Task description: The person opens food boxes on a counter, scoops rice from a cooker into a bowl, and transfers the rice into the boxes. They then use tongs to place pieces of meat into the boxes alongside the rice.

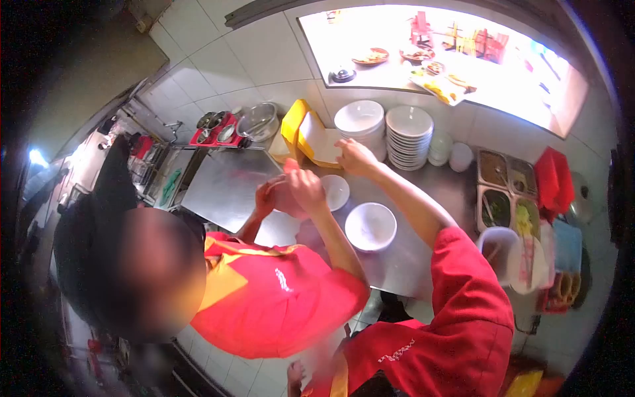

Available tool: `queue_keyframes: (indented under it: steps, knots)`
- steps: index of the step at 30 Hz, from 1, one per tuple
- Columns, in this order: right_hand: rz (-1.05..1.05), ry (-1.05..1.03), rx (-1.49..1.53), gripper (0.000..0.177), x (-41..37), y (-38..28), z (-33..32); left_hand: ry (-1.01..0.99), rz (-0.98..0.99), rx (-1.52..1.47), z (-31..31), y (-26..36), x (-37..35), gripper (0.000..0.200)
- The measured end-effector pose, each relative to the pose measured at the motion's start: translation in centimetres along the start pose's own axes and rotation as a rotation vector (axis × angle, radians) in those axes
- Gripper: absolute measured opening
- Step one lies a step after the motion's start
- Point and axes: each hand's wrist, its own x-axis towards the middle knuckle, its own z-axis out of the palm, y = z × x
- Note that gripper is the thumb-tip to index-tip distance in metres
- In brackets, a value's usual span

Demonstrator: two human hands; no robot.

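My right hand (356, 157) reaches across the metal counter to a yellow box (305, 135) with white sheets (323, 144) at it. Its fingertips are right at the sheets, bent and apart from each other. Low at the bottom edge is my left hand (296, 374), small and partly smeared, away from the counter. Below my right forearm stands a white bowl (370, 227), with a smaller white bowl (336, 192) behind it. A co-worker in red leans in from the left; their hands (301, 192) are together over the counter, beside the smaller bowl.
Plate stacks (409, 135) stand along the back wall under a bright serving window (436, 59). Metal food pans (496, 206) and a red bin (554, 178) line the right end. At the back left sit a red tray (215, 131) and a clear bowl (259, 121).
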Motion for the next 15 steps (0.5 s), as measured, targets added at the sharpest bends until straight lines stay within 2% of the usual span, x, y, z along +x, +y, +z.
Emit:
queue_keyframes:
  steps: [2, 3, 5, 7, 11, 15]
  knots:
    - [-0.061, -0.104, -0.153, 0.062, 1.1, -3.0, 4.2, 0.142, -0.087, -0.090, -1.7, -2.1, -4.0, 0.050]
    - [-0.067, -0.156, -0.258, 0.062, 6.4, 4.3, 0.6, 0.097, -0.145, -0.116, 4.3, -1.0, -6.1, 0.050]
    - [-0.172, -0.016, -0.457, 0.063, 10.1, 2.5, 4.4, 0.123, -0.213, -0.143, 6.0, -1.0, -9.2, 0.050]
    - [-0.203, -0.039, -0.520, 0.057, 14.4, 1.4, 6.1, 0.136, -0.252, -0.172, 7.4, -0.9, -11.1, 0.051]
    - [-0.249, -0.110, -0.672, 0.047, 19.3, 3.2, 8.1, 0.141, -0.246, -0.189, 9.2, -0.6, -13.9, 0.052]
    - [-0.458, -0.038, -0.866, 0.035, 20.2, 4.6, 8.5, 0.104, -0.209, -0.183, 11.8, 1.0, -13.2, 0.053]
